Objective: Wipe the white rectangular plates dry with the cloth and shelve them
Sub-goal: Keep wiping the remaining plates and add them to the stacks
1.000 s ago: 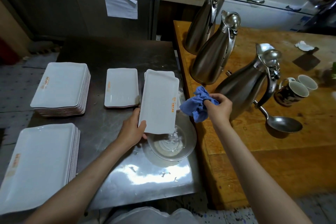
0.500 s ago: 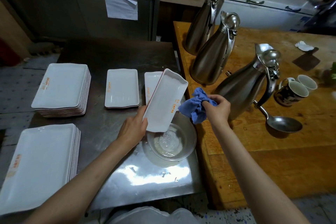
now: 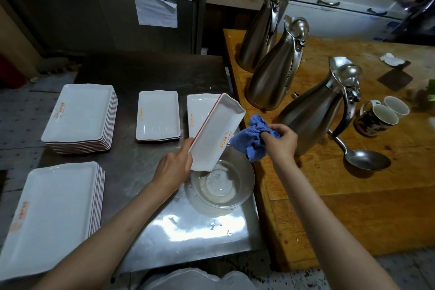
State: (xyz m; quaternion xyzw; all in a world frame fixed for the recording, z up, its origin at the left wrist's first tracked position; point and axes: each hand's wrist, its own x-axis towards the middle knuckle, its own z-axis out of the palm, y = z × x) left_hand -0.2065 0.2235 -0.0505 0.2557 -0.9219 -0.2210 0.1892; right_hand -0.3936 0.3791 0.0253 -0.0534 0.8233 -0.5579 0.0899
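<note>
We hold a white rectangular plate [image 3: 217,133] tilted on edge over the glass bowl [image 3: 222,186] near the steel worktop's [image 3: 146,77] right edge, our left hand [image 3: 173,168] gripping its lower left rim. Our right hand [image 3: 281,140] bunches the blue cloth [image 3: 251,140] just beside the plate's right side. More plates lie behind it, with two stacks [image 3: 82,117] along the left edge. Steel jugs [image 3: 274,73] stand on the wooden table [image 3: 353,195].

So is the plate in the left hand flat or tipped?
Tipped: the plate slants, its low end over the glass bowl, gripped by the left hand.
</note>
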